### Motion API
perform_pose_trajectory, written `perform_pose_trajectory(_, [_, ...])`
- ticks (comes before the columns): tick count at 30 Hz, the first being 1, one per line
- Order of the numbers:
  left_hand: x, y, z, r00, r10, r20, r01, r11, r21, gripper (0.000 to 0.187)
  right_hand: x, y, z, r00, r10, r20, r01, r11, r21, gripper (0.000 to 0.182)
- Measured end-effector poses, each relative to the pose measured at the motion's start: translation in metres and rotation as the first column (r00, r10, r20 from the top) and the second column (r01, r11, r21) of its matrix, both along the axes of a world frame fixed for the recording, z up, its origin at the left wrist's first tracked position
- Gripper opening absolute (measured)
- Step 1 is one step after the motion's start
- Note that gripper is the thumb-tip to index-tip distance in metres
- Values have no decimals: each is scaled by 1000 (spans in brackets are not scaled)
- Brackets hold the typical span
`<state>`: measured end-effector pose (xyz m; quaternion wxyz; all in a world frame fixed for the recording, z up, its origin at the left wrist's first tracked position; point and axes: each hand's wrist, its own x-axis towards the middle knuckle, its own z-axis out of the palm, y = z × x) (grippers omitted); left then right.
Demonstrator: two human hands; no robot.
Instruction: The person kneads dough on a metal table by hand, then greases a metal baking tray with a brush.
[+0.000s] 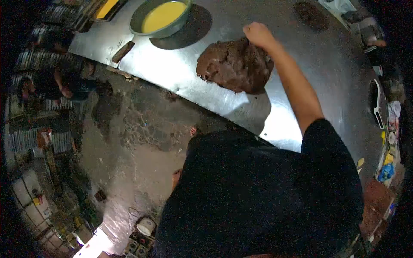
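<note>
A large lump of dark brown dough (234, 66) lies on a shiny metal table (189, 79). Its surface is uneven and dented. Reaching in from the right, my right hand (259, 35) is closed at the far right edge of the dough, with fingers curled against it. The fingertips are hidden. My left hand does not show; only a small patch of skin peeks out at the left side of my black shirt. Beyond the dough, a grey bowl (174, 31) of yellow liquid stands on the table.
A short brown bar-shaped piece (123, 52) lies near the table's left edge. A dark patch (311, 16) marks the far right of the tabletop. White-framed item (378, 105) and bags line the right side. Another person (64, 86) is at the left, beside stacked trays (41, 139).
</note>
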<state>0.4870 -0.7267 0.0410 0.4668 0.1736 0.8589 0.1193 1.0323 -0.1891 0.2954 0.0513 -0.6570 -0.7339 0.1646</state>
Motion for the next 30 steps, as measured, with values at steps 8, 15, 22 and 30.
perform_pose_trajectory(8, [11,41,8,985,-76,152,64,994,85,29,-55,-24,28,890,360,279,-325,931,-166,46])
perform_pose_trajectory(15, [21,59,25,934,44,355,-139,959,246,25,-76,-4,-53,778,537,325,-383,816,-433,47])
perform_pose_trajectory(22, [54,76,74,949,177,259,-210,972,105,28,-106,-65,-51,1000,13,5,-14,907,422,62])
perform_pose_trajectory(30, [25,16,35,852,356,383,-338,934,-117,12,-139,-90,-47,995,-55,88,21,937,349,69])
